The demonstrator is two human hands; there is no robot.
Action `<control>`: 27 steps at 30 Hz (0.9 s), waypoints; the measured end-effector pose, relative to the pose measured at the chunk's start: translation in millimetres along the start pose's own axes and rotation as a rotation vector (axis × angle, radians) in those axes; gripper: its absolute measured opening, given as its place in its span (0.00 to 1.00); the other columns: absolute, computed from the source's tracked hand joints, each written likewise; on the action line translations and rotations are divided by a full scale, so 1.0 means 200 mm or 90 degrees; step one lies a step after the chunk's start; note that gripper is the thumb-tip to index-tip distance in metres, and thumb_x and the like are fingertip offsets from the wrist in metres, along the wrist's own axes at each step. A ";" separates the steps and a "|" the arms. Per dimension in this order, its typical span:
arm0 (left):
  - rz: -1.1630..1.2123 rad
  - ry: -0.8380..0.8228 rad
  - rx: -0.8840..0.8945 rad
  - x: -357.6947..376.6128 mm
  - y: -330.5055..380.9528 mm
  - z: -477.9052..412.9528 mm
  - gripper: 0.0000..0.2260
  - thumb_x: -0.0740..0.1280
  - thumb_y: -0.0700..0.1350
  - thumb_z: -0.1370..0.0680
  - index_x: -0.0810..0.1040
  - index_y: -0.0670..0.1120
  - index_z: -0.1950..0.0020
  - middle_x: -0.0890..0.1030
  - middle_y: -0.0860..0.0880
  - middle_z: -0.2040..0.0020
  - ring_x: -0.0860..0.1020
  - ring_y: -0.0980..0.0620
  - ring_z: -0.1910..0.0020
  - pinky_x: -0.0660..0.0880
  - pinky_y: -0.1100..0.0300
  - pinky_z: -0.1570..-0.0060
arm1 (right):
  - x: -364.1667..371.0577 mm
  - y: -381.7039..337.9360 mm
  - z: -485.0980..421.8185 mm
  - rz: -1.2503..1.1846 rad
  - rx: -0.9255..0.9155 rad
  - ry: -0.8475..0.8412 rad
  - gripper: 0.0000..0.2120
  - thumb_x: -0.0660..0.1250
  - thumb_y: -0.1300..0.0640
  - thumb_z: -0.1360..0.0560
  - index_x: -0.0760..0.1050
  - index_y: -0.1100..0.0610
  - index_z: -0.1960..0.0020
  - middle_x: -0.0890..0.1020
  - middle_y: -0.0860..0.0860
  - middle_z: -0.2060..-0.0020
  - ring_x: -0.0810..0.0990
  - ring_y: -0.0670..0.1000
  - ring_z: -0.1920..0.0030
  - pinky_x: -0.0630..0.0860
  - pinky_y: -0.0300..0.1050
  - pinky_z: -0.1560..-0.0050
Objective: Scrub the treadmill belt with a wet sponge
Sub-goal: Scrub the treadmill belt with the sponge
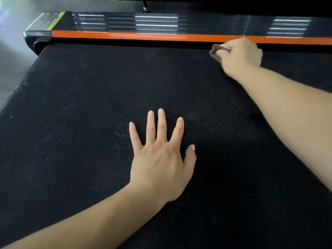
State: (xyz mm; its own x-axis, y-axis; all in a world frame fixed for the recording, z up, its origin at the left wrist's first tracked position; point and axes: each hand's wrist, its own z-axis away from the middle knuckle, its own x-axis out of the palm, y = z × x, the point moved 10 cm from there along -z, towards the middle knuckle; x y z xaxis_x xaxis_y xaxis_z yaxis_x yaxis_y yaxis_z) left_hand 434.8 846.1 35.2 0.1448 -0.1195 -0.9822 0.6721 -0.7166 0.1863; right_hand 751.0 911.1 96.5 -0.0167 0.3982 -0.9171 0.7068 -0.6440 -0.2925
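Right hand [239, 54] grips a small grey-brown sponge [218, 50] at the far edge of the black textured treadmill belt [89, 105], beside the orange side rail [125, 35]. Left hand [159, 157] lies flat, fingers spread, mid-belt. Light specks show near it; most of the belt looks unscrubbed.

left hand [159, 159] lies flat on the black belt [71, 123]; right hand [240, 54] grips a blurred sponge [215, 51] near the orange rail [143, 35].
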 end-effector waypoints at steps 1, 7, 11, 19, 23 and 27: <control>0.000 0.002 -0.002 0.00 0.00 0.00 0.31 0.45 0.65 0.18 0.54 0.53 0.17 0.49 0.41 0.16 0.42 0.40 0.17 0.41 0.31 0.23 | -0.02 0.04 0.01 -0.003 0.027 0.010 0.14 0.64 0.44 0.20 0.84 0.49 0.46 0.84 0.52 0.48 0.78 0.58 0.43 0.70 0.54 0.41; 0.000 0.004 -0.009 0.00 0.00 0.00 0.31 0.44 0.65 0.18 0.53 0.53 0.17 0.50 0.41 0.16 0.42 0.41 0.17 0.41 0.31 0.23 | -0.01 0.02 0.11 -0.087 -0.104 -0.080 0.12 0.65 0.46 0.20 0.84 0.48 0.43 0.82 0.48 0.52 0.78 0.53 0.48 0.74 0.50 0.46; -0.001 0.003 -0.006 0.00 0.00 0.00 0.31 0.45 0.65 0.18 0.53 0.53 0.16 0.49 0.41 0.16 0.42 0.41 0.17 0.40 0.31 0.23 | -0.09 0.23 0.03 -0.021 0.046 0.008 0.16 0.63 0.43 0.20 0.84 0.52 0.46 0.84 0.54 0.50 0.80 0.60 0.44 0.75 0.57 0.40; 0.000 -0.004 -0.010 0.00 0.00 0.00 0.31 0.44 0.65 0.18 0.51 0.54 0.16 0.47 0.42 0.16 0.40 0.42 0.17 0.38 0.32 0.23 | -0.11 0.22 0.10 -0.071 -0.011 -0.036 0.15 0.63 0.44 0.21 0.85 0.51 0.48 0.85 0.53 0.54 0.81 0.58 0.48 0.76 0.55 0.45; -0.004 -0.006 -0.010 0.00 -0.01 0.00 0.31 0.44 0.65 0.18 0.52 0.54 0.16 0.48 0.42 0.16 0.41 0.42 0.17 0.39 0.32 0.23 | -0.08 0.19 0.13 -0.072 -0.027 -0.013 0.13 0.63 0.46 0.20 0.84 0.50 0.46 0.84 0.52 0.53 0.79 0.57 0.49 0.75 0.52 0.46; -0.006 -0.008 -0.012 0.00 0.00 -0.01 0.32 0.43 0.65 0.18 0.51 0.54 0.16 0.47 0.42 0.16 0.40 0.42 0.17 0.39 0.32 0.23 | -0.09 0.17 0.24 -0.080 -0.125 -0.103 0.13 0.64 0.45 0.20 0.84 0.50 0.49 0.83 0.51 0.55 0.78 0.54 0.52 0.72 0.48 0.52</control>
State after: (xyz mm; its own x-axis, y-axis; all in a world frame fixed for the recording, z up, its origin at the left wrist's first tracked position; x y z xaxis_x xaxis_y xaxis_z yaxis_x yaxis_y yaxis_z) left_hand 435.1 847.5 34.5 0.1294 -0.1224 -0.9840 0.6867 -0.7048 0.1780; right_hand 741.2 851.0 89.7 -0.2147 0.3468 -0.9130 0.8155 -0.4508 -0.3630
